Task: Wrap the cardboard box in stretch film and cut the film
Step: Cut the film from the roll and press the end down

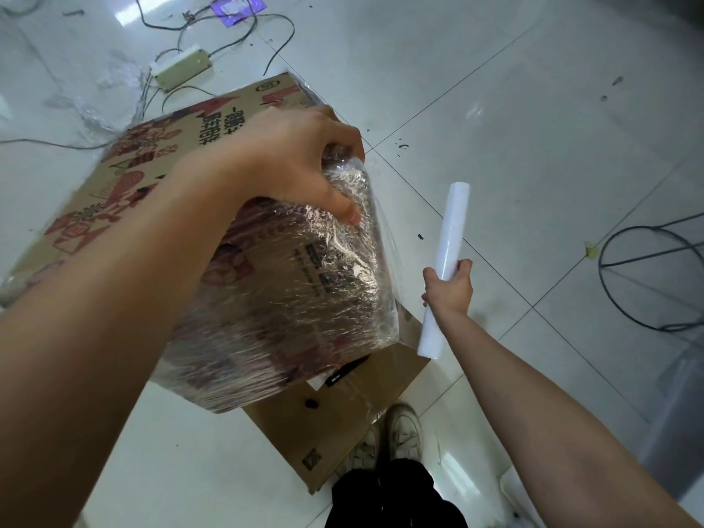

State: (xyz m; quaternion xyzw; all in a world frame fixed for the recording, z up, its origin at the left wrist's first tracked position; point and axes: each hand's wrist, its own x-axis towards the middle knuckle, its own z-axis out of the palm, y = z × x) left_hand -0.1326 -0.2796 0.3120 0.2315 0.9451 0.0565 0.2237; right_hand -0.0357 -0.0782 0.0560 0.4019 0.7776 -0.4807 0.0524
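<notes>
A large printed cardboard box (160, 177) stands tilted on the floor, its near side covered in shiny wrinkled stretch film (304, 283). My left hand (301, 161) presses down on the box's upper right corner, fingers spread over the film. My right hand (449, 287) grips a white roll of stretch film (451, 238) around its middle, holding it nearly upright just right of the box. A clear sheet of film runs from the roll to the box's right edge.
A flattened brown cardboard piece (343, 413) lies under the box's near corner. My shoes (400, 432) stand beside it. A white power strip (183, 66) and cables lie at the back left. A wire loop (647, 276) lies on the tiles at right.
</notes>
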